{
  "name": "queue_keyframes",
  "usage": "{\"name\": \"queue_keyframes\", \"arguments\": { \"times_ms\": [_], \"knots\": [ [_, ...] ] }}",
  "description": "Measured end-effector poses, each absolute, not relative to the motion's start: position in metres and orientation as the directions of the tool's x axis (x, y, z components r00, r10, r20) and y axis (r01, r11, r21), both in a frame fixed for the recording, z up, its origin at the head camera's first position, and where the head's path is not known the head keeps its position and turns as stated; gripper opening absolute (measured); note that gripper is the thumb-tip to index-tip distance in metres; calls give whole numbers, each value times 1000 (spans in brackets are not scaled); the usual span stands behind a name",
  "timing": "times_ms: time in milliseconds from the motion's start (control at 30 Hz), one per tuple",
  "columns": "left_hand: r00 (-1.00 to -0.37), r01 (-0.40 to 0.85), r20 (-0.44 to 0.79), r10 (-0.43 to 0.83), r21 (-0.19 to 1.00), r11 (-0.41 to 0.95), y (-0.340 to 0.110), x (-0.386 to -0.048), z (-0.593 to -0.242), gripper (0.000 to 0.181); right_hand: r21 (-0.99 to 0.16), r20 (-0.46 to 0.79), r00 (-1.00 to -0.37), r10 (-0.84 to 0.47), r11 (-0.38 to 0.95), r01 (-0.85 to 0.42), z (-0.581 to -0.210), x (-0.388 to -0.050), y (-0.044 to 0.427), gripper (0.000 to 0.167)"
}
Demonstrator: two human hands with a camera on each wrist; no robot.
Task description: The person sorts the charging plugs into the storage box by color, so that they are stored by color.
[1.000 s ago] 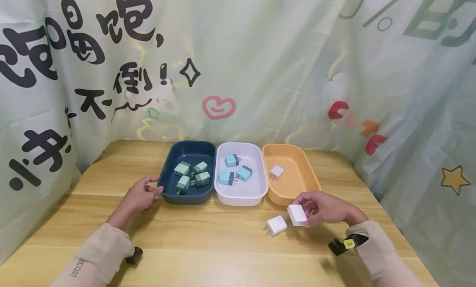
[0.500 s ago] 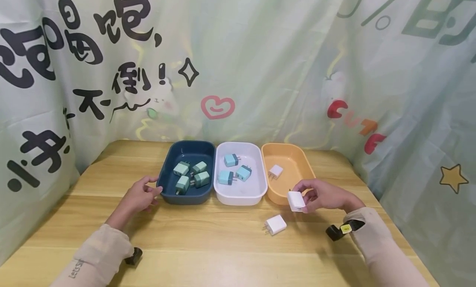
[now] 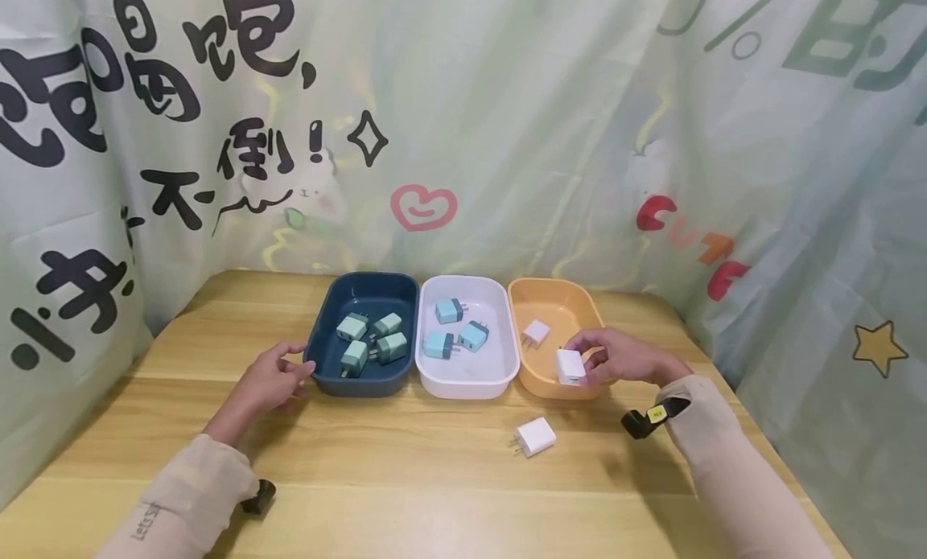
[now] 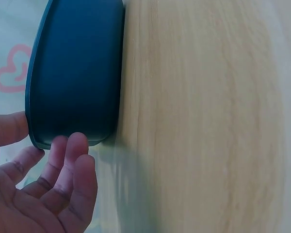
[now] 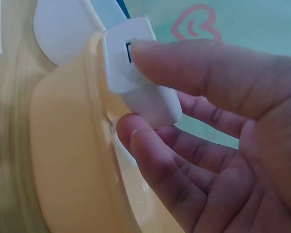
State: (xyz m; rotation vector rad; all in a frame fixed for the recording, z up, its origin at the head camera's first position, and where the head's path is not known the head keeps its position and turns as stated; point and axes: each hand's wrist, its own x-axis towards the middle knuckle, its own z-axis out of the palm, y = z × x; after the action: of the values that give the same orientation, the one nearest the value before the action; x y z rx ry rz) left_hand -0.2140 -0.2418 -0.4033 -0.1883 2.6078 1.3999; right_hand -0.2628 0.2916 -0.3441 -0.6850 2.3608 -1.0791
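Note:
My right hand (image 3: 615, 358) pinches a white USB wall charger (image 3: 570, 367) between thumb and fingers, over the near rim of the orange tray (image 3: 597, 318). In the right wrist view, the thumb lies against the charger's (image 5: 153, 104) end with the USB port, partly covering it. Another white charger (image 3: 536, 332) lies inside that tray, and a third white charger (image 3: 536, 437) is on the table before it. At the left, my left hand (image 3: 271, 378) touches the near-left rim of the dark blue tray (image 3: 369, 386) with loosely bent fingers; the left wrist view shows thumb and index fingertips at its edge (image 4: 31, 97).
Several green chargers (image 3: 391, 347) lie in the dark blue tray. The white tray (image 3: 467, 388) between the other two holds several light blue chargers (image 3: 438, 344). All three trays stand side by side on the wooden table (image 3: 405, 478), before a printed curtain (image 3: 507, 141).
My right hand has moved away from me with the white charger, from above the table to the orange tray's near rim. The left hand stays at the dark blue tray.

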Motion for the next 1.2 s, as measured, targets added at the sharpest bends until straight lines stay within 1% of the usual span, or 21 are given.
{"name": "queue_keyframes", "arguments": {
  "times_ms": [133, 233, 467, 633, 833, 1033, 1200],
  "knots": [
    [-976, -196, -216, -29, 810, 552, -241, -216, -403, 58, -773, -211, -790, -575, 593, -225, -343, -272, 293, 47],
    [-976, -196, -218, -26, 811, 551, -241, -217, -402, 58, -764, -202, -799, -567, 601, -233, -345, -279, 295, 47],
    [-977, -194, -211, -34, 811, 552, -241, -218, -402, 56, -806, -192, -817, -544, 562, -184, -352, -299, 296, 43],
    [-978, -191, -208, -33, 813, 550, -240, -218, -402, 56, -818, -192, -837, -513, 554, -152, -357, -307, 298, 42],
    [-978, -190, -205, -34, 815, 547, -240, -217, -403, 55, -848, -202, -841, -502, 519, -106, -366, -316, 300, 43],
    [-978, -195, -206, -40, 815, 546, -240, -215, -403, 55, -851, -207, -855, -476, 519, -83, -370, -325, 297, 45],
    [-984, -159, -180, -11, 834, 528, -242, -214, -404, 55, -850, -246, -861, -445, 525, -29, -372, -330, 296, 47]
  ]
}}
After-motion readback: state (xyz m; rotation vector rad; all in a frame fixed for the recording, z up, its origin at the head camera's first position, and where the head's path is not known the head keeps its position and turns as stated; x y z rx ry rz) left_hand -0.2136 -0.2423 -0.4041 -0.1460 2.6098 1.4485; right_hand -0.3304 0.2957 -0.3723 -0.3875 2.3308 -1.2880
